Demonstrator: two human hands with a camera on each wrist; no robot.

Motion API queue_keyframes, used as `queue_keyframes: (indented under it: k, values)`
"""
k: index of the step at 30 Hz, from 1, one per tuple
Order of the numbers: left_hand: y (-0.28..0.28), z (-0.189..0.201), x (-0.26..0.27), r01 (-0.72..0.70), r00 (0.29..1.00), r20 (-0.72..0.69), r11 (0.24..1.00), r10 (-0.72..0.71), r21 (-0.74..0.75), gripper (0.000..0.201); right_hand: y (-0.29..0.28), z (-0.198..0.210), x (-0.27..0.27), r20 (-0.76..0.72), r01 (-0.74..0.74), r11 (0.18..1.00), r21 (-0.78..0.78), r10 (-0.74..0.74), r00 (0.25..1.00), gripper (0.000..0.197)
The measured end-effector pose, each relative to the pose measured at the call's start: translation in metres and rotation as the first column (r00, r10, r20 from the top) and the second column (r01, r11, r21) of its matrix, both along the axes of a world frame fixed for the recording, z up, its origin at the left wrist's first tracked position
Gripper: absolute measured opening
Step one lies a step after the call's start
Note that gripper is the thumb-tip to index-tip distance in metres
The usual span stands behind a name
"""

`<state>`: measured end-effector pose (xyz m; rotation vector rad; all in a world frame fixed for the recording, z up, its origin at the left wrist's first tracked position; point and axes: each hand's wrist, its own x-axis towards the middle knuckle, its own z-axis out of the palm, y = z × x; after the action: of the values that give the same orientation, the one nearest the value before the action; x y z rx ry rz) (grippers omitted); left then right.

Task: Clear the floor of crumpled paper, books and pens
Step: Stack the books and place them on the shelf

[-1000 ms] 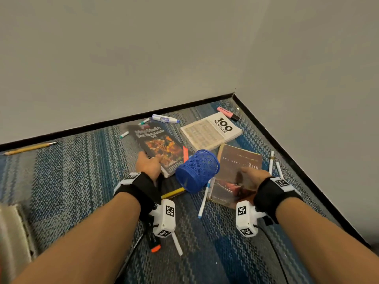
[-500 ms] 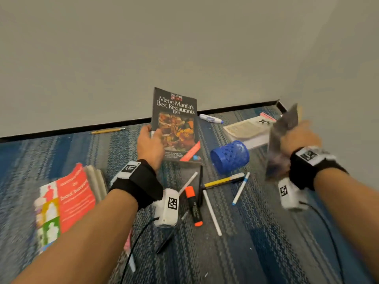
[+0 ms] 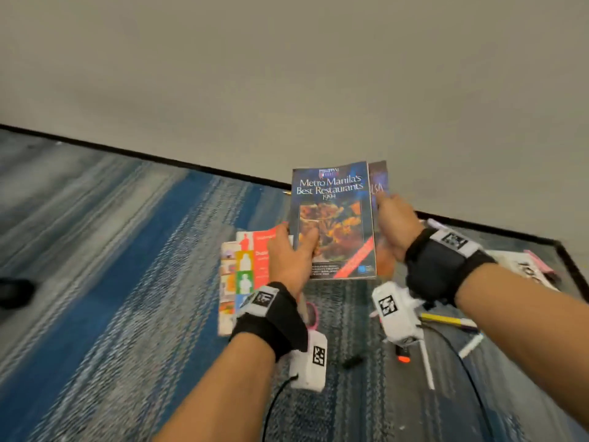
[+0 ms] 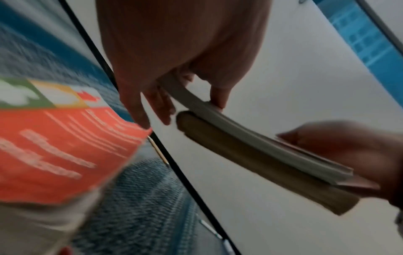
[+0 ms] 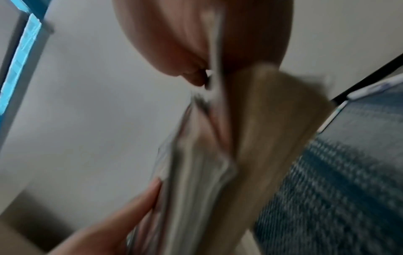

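My left hand [image 3: 294, 250] grips the lower left edge of the dark "Metro Manila's Best Restaurants" book [image 3: 334, 215], held upright above the carpet. Right behind it stands a second, brown-edged book [image 3: 378, 181], which my right hand [image 3: 390, 221] grips at its right side. The left wrist view shows the two books' page edges pressed together: the thin book [image 4: 218, 115] on top and the brown book [image 4: 261, 165] under it. The right wrist view is blurred, with the brown book [image 5: 268, 138] beside my thumb. Several pens [image 3: 446, 320] lie on the floor under my right wrist.
A stack topped by a red-orange book [image 3: 255, 266] lies on the blue striped carpet just left of my left hand. A white book [image 3: 522, 269] and a pink highlighter [image 3: 540, 264] lie at the right near the wall corner. A pencil [image 4: 159, 151] lies along the black baseboard.
Both hands lifted their books off the floor and brought them together, the brown one now behind the dark one. My view swung left, toward the red-orange stack.
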<state>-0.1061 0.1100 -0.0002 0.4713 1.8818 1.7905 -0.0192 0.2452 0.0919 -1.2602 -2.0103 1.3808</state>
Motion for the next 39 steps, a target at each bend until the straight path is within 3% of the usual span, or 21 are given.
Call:
queue_keyframes:
  k: [2,4,6,8,10,13,14,16,19,20,22,25,27,31,36,39]
  values:
    - [-0.022,-0.005,-0.008,-0.014,1.0,-0.012,1.0,0.014,-0.018,0.055,-0.028,-0.022,-0.029,-0.074,-0.046,0.995,-0.092,0.039,0.996,0.062]
    - [-0.042,-0.013,-0.016,-0.056,0.998,-0.023,0.997,0.055,-0.059,0.063,-0.047,-0.044,-0.05,-0.078,-0.116,0.982,-0.152,0.105,0.991,0.077]
    - [-0.059,-0.023,-0.026,-0.112,0.993,-0.062,0.986,0.105,-0.12,0.061,-0.052,-0.074,-0.064,-0.024,-0.182,0.971,-0.157,0.181,0.983,0.078]
    - [-0.071,-0.034,-0.036,-0.144,0.989,-0.082,0.959,0.127,-0.245,0.066,-0.057,-0.099,-0.07,0.016,-0.215,0.964,-0.159,0.22,0.975,0.066]
    - [-0.079,-0.044,-0.043,-0.099,0.993,-0.1,0.907,0.063,-0.409,0.071,-0.063,-0.118,-0.072,0.162,-0.286,0.957,-0.051,0.29,0.943,0.055]
    - [-0.084,-0.061,-0.047,0.056,0.993,-0.04,0.733,-0.114,-0.678,0.082,-0.073,-0.141,-0.066,0.591,-0.434,0.888,0.153,0.27,0.76,0.059]
    - [-0.083,-0.065,-0.05,0.101,0.991,0.001,0.73,-0.137,-0.675,0.084,-0.071,-0.149,-0.066,0.654,-0.467,0.868,0.167,0.257,0.711,0.059]
    - [-0.078,-0.062,-0.056,0.119,0.991,0.041,0.712,-0.126,-0.692,0.073,-0.069,-0.155,-0.066,0.666,-0.504,0.853,0.136,0.298,0.684,0.057]
    - [-0.057,-0.04,-0.06,-0.037,0.991,-0.112,0.65,-0.074,-0.759,0.066,-0.058,-0.139,-0.064,0.662,-0.547,0.835,0.064,0.375,0.649,0.052]
    - [-0.045,-0.032,-0.058,-0.104,0.978,-0.198,0.663,-0.067,-0.741,0.066,-0.05,-0.131,-0.062,0.67,-0.56,0.827,0.043,0.392,0.63,0.052]
    - [-0.019,-0.007,-0.047,-0.16,0.945,-0.32,0.758,-0.067,-0.632,0.057,-0.034,-0.108,-0.052,0.693,-0.586,0.81,-0.012,0.43,0.579,0.05]
    - [0.017,0.019,-0.027,0.025,0.926,-0.309,0.852,-0.217,-0.523,0.048,-0.006,-0.069,-0.019,0.719,-0.587,0.805,-0.085,0.457,0.524,0.038]
    - [0.033,0.029,-0.013,0.188,0.887,-0.274,0.833,-0.372,-0.52,0.048,0.011,-0.046,0.017,0.766,-0.54,0.832,-0.127,0.427,0.48,0.03]
    - [0.068,0.035,0.028,0.385,0.812,-0.212,0.772,-0.544,-0.507,0.038,0.038,-0.019,0.092,0.931,-0.446,0.884,-0.143,0.273,0.243,0.028]
    - [0.119,0.017,0.111,0.56,0.666,-0.218,0.671,-0.714,-0.485,0.024,0.074,-0.022,0.181,0.954,-0.366,0.928,-0.071,0.17,0.247,0.035]
    - [0.141,-0.005,0.14,0.552,0.61,-0.248,0.628,-0.752,-0.548,0.026,0.104,-0.035,0.231,0.962,-0.281,0.957,-0.068,0.138,0.235,0.04]
